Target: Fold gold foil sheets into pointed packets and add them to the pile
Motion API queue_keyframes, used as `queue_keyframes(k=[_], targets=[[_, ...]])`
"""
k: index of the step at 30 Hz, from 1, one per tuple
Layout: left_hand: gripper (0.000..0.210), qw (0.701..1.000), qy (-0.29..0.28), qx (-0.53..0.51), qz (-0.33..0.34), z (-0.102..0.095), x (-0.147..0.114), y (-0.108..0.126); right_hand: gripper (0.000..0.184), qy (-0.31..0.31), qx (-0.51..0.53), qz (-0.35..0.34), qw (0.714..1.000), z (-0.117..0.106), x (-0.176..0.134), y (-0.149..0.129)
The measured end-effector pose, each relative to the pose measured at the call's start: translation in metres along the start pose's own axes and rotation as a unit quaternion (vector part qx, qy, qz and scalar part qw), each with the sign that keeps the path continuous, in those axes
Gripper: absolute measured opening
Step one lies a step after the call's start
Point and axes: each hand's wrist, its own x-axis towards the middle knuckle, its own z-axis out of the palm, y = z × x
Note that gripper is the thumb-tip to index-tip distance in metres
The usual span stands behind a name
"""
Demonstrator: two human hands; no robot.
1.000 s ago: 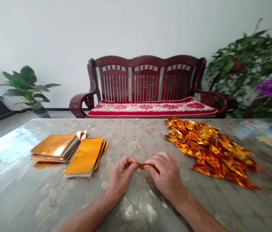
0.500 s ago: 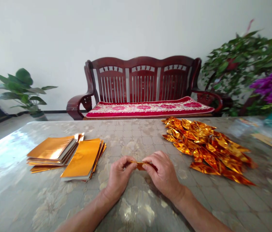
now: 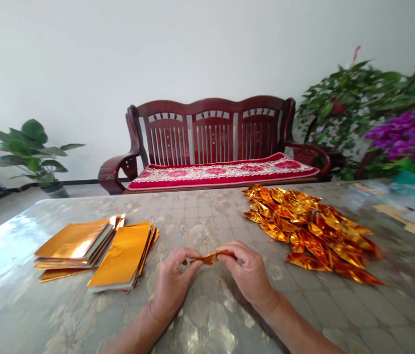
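Note:
A folded piece of gold foil paper (image 3: 210,258) is stretched between my two hands, just above the table. My left hand (image 3: 176,275) pinches its left end between thumb and fingers. Its right end is gripped by my right hand (image 3: 247,273) in the same way. Part of the fold is hidden behind my fingertips. To the left lie two stacks of flat gold foil paper, a wider stack (image 3: 72,241) and a narrower stack (image 3: 122,255) beside it. On the right is a heap of folded, pointed gold foil pieces (image 3: 310,231).
The patterned table (image 3: 192,216) spreads under everything. Plastic bags (image 3: 365,194) and cardboard-like sheets (image 3: 409,223) lie at its far right. Beyond the table stands a dark red wooden bench (image 3: 210,132) with a red floral cover. Potted plants (image 3: 34,152) and purple flowers (image 3: 409,130) flank it.
My hands have moved slightly apart, so more of the folded foil paper shows between them. The whole view has tilted up a little, shifting the scene downward and slightly left.

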Motion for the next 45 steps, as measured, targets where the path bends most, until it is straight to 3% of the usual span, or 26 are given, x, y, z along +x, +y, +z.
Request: queue_keyframes(k=[4, 8, 11, 14, 16, 18, 20, 25, 29, 32, 37, 41, 43, 45], targets=[[0.005, 0.995, -0.021, 0.044, 0.088, 0.003, -0.003, 0.009, 0.012, -0.025, -0.047, -0.055, 0.997, 0.001, -0.004, 0.001], [0.012, 0.997, -0.034, 0.031, 0.063, 0.01, -0.007, 0.016, 0.017, -0.009, -0.084, -0.088, 0.992, 0.001, -0.005, -0.001], [0.013, 0.998, 0.001, 0.029, 0.055, 0.011, -0.009, 0.016, 0.024, 0.028, -0.097, -0.032, 0.994, 0.004, -0.007, -0.001], [0.015, 0.995, 0.055, 0.024, 0.075, 0.012, -0.008, 0.013, 0.023, 0.07, -0.055, 0.09, 0.992, 0.01, -0.011, -0.004], [0.014, 0.99, 0.086, 0.023, 0.105, 0.013, -0.007, 0.011, 0.017, 0.05, -0.016, 0.148, 0.988, 0.016, -0.014, -0.008], [0.012, 0.984, 0.101, 0.028, 0.143, 0.015, -0.007, 0.009, 0.01, 0.001, 0.033, 0.158, 0.987, 0.021, -0.017, -0.014], [0.013, 0.98, 0.094, 0.037, 0.174, 0.017, -0.008, 0.009, 0.011, -0.023, 0.079, 0.163, 0.983, 0.025, -0.018, -0.018], [0.02, 0.976, 0.04, 0.041, 0.208, 0.02, -0.014, 0.012, 0.029, -0.007, 0.175, 0.202, 0.964, 0.028, -0.018, -0.019], [0.023, 0.974, -0.013, 0.024, 0.224, 0.019, -0.015, 0.014, 0.017, -0.03, 0.139, 0.173, 0.975, 0.021, -0.015, -0.015], [0.02, 0.98, -0.022, -0.018, 0.195, 0.018, -0.015, 0.011, 0.011, -0.044, 0.073, 0.094, 0.992, 0.015, -0.013, -0.012], [0.024, 0.994, 0.031, -0.066, 0.08, 0.019, -0.014, 0.002, 0.013, -0.071, -0.019, 0.0, 0.997, 0.011, -0.015, -0.009], [0.012, 0.996, 0.034, -0.064, 0.06, 0.017, -0.01, 0.003, 0.011, -0.073, -0.054, -0.022, 0.996, 0.011, -0.015, -0.008], [0.002, 0.996, 0.024, -0.083, 0.02, 0.017, -0.009, 0.005, 0.014, -0.062, -0.056, -0.014, 0.996, 0.012, -0.015, -0.007], [0.008, 0.993, 0.018, -0.115, -0.032, 0.018, -0.009, 0.006, 0.018, -0.043, -0.05, 0.015, 0.998, 0.012, -0.015, -0.005]])
